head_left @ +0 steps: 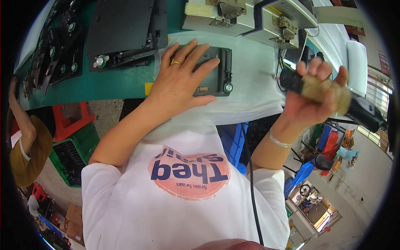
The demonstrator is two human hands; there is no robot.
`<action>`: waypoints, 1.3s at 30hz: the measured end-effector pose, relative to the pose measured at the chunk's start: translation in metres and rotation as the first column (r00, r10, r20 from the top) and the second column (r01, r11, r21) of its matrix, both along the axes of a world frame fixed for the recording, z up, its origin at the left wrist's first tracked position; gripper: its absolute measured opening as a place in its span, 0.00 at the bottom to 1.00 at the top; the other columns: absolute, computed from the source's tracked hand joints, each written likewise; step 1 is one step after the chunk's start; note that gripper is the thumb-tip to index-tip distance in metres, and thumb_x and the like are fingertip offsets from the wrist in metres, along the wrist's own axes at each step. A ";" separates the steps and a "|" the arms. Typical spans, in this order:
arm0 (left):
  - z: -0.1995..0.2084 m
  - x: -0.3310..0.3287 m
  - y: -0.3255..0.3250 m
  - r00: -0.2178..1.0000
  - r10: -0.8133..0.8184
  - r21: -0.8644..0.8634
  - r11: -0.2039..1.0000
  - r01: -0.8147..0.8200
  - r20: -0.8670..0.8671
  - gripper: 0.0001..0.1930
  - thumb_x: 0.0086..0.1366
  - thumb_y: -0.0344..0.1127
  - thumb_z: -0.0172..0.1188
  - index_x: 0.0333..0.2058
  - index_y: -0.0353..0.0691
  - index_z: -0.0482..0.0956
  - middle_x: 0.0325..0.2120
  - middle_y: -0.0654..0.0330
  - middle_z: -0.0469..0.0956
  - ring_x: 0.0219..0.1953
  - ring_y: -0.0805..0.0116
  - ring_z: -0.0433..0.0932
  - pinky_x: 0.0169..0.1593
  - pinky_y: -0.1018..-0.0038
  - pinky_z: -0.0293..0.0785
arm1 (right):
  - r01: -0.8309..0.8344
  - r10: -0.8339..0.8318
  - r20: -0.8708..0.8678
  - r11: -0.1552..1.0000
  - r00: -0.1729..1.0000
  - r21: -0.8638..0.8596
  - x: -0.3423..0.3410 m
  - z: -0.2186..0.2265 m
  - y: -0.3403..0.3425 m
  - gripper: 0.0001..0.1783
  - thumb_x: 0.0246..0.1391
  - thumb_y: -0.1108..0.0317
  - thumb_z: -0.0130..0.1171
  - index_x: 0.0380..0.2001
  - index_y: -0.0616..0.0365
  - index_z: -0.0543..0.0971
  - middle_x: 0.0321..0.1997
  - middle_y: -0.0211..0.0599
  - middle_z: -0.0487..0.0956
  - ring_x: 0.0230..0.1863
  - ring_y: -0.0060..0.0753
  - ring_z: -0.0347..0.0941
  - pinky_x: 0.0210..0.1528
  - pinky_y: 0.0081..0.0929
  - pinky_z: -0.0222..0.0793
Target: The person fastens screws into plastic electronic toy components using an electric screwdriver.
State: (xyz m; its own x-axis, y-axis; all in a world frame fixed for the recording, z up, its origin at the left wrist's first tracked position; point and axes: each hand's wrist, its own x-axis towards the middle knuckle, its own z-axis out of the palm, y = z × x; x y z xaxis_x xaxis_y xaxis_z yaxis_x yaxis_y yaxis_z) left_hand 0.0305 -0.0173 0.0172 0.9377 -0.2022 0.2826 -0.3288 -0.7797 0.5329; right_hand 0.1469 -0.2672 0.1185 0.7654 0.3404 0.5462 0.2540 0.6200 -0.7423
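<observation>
My left hand (pixel 179 77) lies with fingers spread over a dark flat panel (pixel 212 77), its fingertips resting on the surface. The panel has a black tube-like bar along its right side and a round silver part with a green ring at its lower right corner. White foam sheeting (pixel 250 79) lies under the panel. To the right, in the air, my right hand (pixel 316 91) is wrapped round a black electric screwdriver (pixel 362 110) with a tan wrap about its grip. Its tip points left, toward the panel but apart from it, and is blurred.
Stacked black panels (pixel 121 29) lie at the back left, with more black parts (pixel 62 50) beyond them. Pale metal machines (pixel 221 18) stand along the back. A white roll (pixel 357 66) is at the far right. Another person's arm (pixel 25 125) shows at the left edge, near a green crate (pixel 73 158).
</observation>
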 end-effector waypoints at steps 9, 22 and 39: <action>0.000 0.001 -0.001 1.000 0.015 -0.011 1.000 -0.015 -0.002 0.40 0.49 0.54 0.76 0.60 0.48 0.74 0.67 0.53 0.64 0.72 0.53 0.58 0.74 0.48 0.47 | -0.152 0.191 0.270 0.975 0.944 -0.159 0.065 0.028 0.078 0.33 0.62 0.62 0.54 0.70 0.51 0.61 0.35 0.44 0.79 0.35 0.40 0.74 0.46 0.54 0.72; -0.001 0.000 0.000 1.000 0.018 -0.008 1.000 -0.018 -0.007 0.41 0.47 0.55 0.76 0.60 0.48 0.75 0.68 0.54 0.64 0.72 0.51 0.59 0.72 0.47 0.50 | 0.120 -0.121 -0.097 0.993 0.988 -0.014 0.030 0.042 0.140 0.33 0.65 0.60 0.59 0.69 0.52 0.62 0.35 0.36 0.76 0.36 0.35 0.77 0.42 0.45 0.82; -0.001 -0.001 -0.002 1.000 0.016 -0.028 0.999 -0.016 -0.005 0.41 0.47 0.54 0.76 0.60 0.47 0.74 0.68 0.54 0.64 0.72 0.51 0.58 0.72 0.47 0.50 | -0.220 0.234 0.188 0.971 0.954 -0.096 0.078 0.023 0.085 0.29 0.61 0.62 0.55 0.67 0.40 0.68 0.48 0.45 0.77 0.48 0.41 0.75 0.53 0.52 0.70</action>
State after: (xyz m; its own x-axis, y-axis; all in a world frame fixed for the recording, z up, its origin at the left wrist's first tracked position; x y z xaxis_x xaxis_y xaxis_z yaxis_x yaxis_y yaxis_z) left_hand 0.0294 -0.0188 0.0161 0.9420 -0.1795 0.2837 -0.3141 -0.7697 0.5558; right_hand 0.2251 -0.1825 0.1415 0.5435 0.5376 0.6447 0.2580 0.6239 -0.7377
